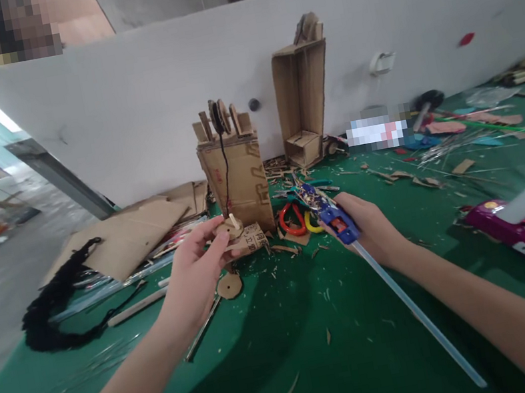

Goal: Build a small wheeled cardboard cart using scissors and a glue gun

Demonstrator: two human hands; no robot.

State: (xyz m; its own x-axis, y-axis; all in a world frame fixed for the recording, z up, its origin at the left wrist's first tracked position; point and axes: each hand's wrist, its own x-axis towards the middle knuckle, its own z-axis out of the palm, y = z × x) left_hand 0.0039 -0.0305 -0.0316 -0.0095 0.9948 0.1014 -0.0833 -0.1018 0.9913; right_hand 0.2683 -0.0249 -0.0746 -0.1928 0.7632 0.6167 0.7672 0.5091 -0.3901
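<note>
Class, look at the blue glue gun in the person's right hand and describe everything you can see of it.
The blue plastic glue gun has an orange patch on its body and a long clear glue stick trailing from its back toward the camera. Its front end is smeared with glue and scraps. The right hand grips it above the green table mat, nozzle aimed up and away, toward the red-handled scissors.

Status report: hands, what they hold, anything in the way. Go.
Left hand shut on small cardboard piece. Right hand shut on blue glue gun, glue stick trailing back. Scissors and cardboard scraps lie between the hands.
</note>
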